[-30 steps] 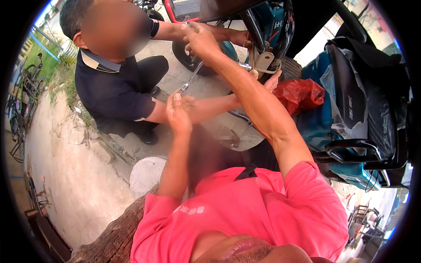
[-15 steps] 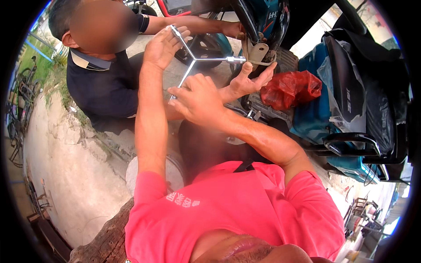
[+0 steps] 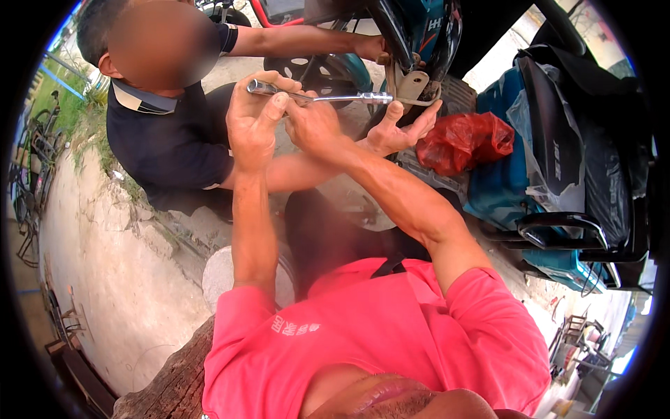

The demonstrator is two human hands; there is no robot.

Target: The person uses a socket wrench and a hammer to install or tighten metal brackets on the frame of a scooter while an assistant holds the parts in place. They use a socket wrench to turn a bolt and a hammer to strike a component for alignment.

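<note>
A chrome Y-shaped three-way socket wrench points its right-hand socket at the bent metal bracket on the teal-and-black vehicle. My left hand is closed round another arm of the wrench, thumb against the fingers, with that arm's end poking out to the left. Close beside it, my right hand is curled on the wrench near its hub; its fingertips are partly hidden. Below the bracket is a co-worker's open hand, close to the socket. The co-worker's other hand rests at the vehicle's frame.
A co-worker in a dark shirt crouches at the left, one arm passing under mine. A red plastic bag lies right of the bracket. The vehicle's black seat and black metal rail stand further right. A rough log is at lower left.
The wrench has turned, its left arm swinging down. My left hand has gone from open fingers to a closed grip. My right hand has moved up toward the hub.
</note>
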